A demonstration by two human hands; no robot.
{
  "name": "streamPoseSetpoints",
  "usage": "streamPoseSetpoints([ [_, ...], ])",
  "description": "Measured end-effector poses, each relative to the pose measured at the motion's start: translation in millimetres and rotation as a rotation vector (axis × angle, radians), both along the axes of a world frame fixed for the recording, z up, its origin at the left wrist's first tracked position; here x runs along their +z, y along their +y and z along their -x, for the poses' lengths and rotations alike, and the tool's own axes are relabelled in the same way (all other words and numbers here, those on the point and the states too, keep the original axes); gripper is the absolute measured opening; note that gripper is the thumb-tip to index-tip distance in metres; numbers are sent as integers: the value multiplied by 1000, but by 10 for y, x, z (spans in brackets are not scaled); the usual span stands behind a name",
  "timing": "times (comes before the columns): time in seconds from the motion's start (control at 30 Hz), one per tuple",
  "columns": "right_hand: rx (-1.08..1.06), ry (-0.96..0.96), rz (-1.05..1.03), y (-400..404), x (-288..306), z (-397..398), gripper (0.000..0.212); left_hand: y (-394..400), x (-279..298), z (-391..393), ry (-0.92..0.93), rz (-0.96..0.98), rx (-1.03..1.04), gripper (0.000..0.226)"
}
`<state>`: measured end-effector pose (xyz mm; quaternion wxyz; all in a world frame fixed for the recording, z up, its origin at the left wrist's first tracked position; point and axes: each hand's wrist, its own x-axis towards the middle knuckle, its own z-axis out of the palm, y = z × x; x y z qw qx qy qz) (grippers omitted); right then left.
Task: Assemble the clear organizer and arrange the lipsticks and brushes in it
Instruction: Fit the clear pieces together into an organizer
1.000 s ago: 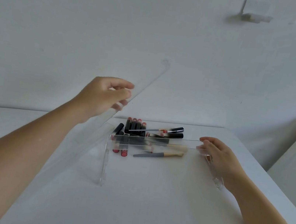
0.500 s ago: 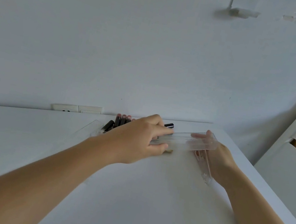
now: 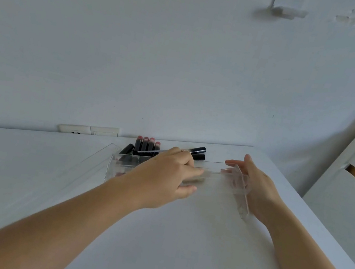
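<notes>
Lipsticks (image 3: 147, 144) behind clear organizer (image 3: 120, 167)

The clear organizer (image 3: 237, 185) stands on the table (image 3: 178, 239) toward its far edge, right of the middle. A loose clear panel (image 3: 98, 159) lies at its left end. The lipsticks (image 3: 146, 145) lie behind it, against the far edge. The left hand (image 3: 165, 174) reaches over its middle; the right hand (image 3: 256, 186) is at its right end, nearer the table's right edge.
</notes>
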<state>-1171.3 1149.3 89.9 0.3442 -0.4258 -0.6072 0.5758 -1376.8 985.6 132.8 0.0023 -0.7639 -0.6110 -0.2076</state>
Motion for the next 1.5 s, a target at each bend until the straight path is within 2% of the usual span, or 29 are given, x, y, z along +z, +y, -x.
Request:
streamPoseSetpoints([
  [0.23,30,-29,14,7,5,-11,58,-41,-86,44,90,-101,-11,34],
  [0.4,50,-126,-42,-33,27,4,57,-41,-49,89,151,-166,-49,29],
  [0.77,2,-134,-134,-95,17,16,41,60,-123,179,161,-253,-122,21],
  [1.03,22,-177,-216,-119,-29,47,28,59,-216,216,169,-396,-140,15],
  [1.1,45,-178,-225,-125,-30,44,32,63,-251,228,157,-432,-142,14],
  [1.3,146,-193,-252,-153,5,-11,64,59,-413,248,42,-437,-131,15],
  [1.5,186,-198,-233,-127,7,-13,73,60,-431,290,37,-430,-146,18],
])
